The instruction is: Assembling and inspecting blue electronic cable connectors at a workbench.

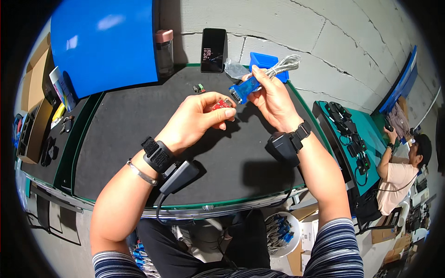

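My left hand (197, 118) pinches a small red circuit board (219, 105) with a metal connector at its end. My right hand (274, 103) is closed on a serial adapter cable (245, 90), which has a translucent blue plug with a multi-pin metal face. The plug points toward the red board, and a small gap separates the two. Above my right fingers stands the cable's coiled clear-grey cord (287, 65). Both hands are raised over the black mat (222, 171). Small green parts (199, 88) lie on the mat beyond my left hand.
A phone (213, 51) leans on the wall at the back, beside a bottle (164, 53) and a blue bin (265, 60). A blue panel (104, 46) stands back left. Below right is a bucket (289, 234) of cables. Another person (398, 176) works at the far right.
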Available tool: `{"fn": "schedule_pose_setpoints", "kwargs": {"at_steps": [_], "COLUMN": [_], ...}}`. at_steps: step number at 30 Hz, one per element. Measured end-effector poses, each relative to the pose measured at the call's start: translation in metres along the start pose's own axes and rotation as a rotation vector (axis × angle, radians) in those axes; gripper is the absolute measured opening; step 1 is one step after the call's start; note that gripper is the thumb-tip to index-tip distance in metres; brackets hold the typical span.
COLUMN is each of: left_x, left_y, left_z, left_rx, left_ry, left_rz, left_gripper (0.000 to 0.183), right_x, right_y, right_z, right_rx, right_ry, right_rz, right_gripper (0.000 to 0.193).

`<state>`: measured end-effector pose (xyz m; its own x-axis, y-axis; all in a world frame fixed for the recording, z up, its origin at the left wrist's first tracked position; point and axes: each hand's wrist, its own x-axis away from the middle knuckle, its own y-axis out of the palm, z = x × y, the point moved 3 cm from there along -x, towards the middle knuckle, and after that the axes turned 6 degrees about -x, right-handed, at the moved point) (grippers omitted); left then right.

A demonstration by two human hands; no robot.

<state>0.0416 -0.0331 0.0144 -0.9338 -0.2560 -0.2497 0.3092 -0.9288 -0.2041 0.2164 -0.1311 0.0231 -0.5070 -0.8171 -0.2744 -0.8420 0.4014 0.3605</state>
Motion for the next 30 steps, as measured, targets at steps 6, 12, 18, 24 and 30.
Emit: {"fn": "schedule_pose_setpoints", "kwargs": {"at_steps": [6, 12, 18, 24, 30], "left_x": [-0.003, -0.003, -0.004, -0.003, -0.002], "left_y": [0.0, -0.002, -0.001, -0.001, -0.001], "left_z": [-0.007, -0.008, -0.009, -0.01, -0.013], "left_rx": [-0.049, -0.011, -0.038, 0.026, 0.014], "left_ry": [-0.042, -0.048, -0.078, -0.092, -0.102], "left_rz": [-0.018, -0.033, -0.041, -0.012, -0.008], "left_gripper": [0.025, 0.023, 0.023, 0.022, 0.021], "right_x": [-0.001, 0.001, 0.002, 0.004, 0.006], "right_y": [0.0, 0.004, 0.007, 0.009, 0.014], "right_z": [0.004, 0.002, -0.001, -0.001, 0.004], "right_rx": [0.094, 0.166, 0.26, 0.289, 0.302], "right_ry": [-0.017, -0.051, -0.122, -0.127, -0.129], "right_rz": [0.001, -0.01, -0.003, 0.002, 0.001], "right_gripper": [0.025, 0.024, 0.027, 0.029, 0.029]}}
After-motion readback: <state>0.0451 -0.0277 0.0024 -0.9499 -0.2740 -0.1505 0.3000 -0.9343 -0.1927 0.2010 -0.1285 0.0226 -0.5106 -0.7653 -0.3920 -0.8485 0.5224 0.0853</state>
